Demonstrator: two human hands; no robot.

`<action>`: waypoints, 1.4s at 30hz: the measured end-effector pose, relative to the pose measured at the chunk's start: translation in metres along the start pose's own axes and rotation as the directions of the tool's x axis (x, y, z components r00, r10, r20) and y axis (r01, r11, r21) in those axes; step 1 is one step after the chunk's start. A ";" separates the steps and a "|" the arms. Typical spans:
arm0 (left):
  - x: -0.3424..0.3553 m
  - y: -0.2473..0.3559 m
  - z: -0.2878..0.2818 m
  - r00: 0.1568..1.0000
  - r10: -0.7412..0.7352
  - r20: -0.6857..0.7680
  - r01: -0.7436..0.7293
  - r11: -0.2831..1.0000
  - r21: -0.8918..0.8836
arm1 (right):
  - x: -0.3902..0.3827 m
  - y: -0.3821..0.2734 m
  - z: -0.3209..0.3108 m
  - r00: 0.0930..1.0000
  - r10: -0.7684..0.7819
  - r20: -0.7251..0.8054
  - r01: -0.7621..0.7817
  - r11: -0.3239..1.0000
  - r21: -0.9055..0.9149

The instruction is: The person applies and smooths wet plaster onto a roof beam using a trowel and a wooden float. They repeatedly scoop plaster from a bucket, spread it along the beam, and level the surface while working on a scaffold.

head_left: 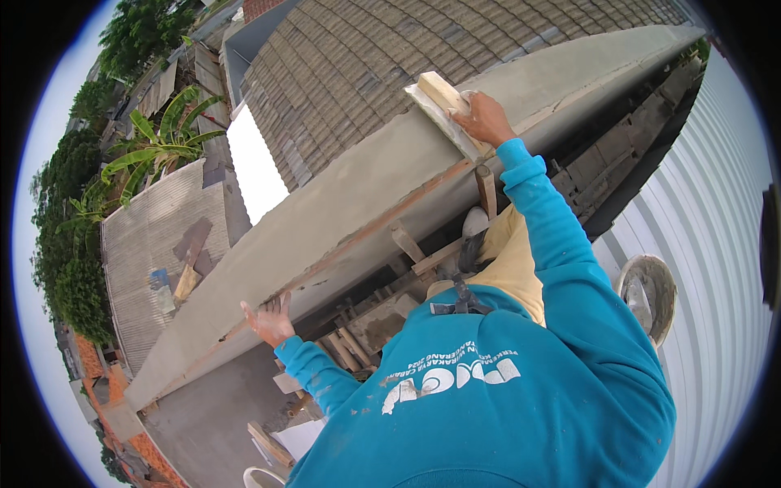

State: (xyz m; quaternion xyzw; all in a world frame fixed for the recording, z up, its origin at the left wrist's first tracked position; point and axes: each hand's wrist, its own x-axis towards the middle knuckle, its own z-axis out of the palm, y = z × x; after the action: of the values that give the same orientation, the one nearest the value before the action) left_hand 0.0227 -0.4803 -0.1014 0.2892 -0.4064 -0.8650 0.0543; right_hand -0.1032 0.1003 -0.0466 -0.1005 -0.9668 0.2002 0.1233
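a long ledge (pixel 325 203) of smooth grey cement slants outdoors from lower left to upper right, a tiled roof (pixel 358 73) beyond, pale corrugated metal (pixel 724 211) to the right. the wooden float (pixel 439 91) sits on the ledge, its long axis crosswise, one end toward the tiles. the right hand (pixel 486 119) has its grip closed on it; the left hand (pixel 271 320), fingers splayed, is at the near edge.

Along the grey ledge (pixel 350 205), a bare stretch lies open between the left hand (pixel 270 320) and the wooden float (pixel 440 108), while wooden props (pixel 486 192) obstruct the ledge's near side.
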 end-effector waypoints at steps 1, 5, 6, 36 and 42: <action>0.001 0.000 -0.004 1.000 -0.001 0.000 0.001 1.000 -0.008 | -0.007 -0.024 0.007 0.999 -0.030 0.031 0.030 1.000 -0.001; 0.001 0.000 -0.006 0.998 0.012 0.054 -0.013 1.000 0.013 | -0.035 -0.102 0.045 0.979 -0.200 0.034 0.196 0.974 0.112; 0.000 0.000 -0.007 0.999 0.014 0.034 -0.015 1.000 0.015 | -0.044 -0.123 0.053 0.972 -0.231 0.037 0.221 0.961 0.168; -0.068 -0.139 0.084 0.934 -0.327 0.146 0.257 0.896 0.361 | -0.195 0.068 -0.048 0.857 0.515 -0.030 0.365 -0.564 0.740; -0.115 -0.163 0.190 0.809 -0.128 0.573 -0.303 0.745 0.594 | -0.214 0.094 -0.054 0.798 0.553 -0.240 0.367 -0.131 0.921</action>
State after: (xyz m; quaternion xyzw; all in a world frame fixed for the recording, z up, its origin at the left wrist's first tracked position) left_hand 0.0373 -0.2063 -0.0730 -0.0092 -0.6955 -0.7057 -0.1351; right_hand 0.1290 0.1525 -0.0799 -0.1048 -0.3679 0.8185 0.4285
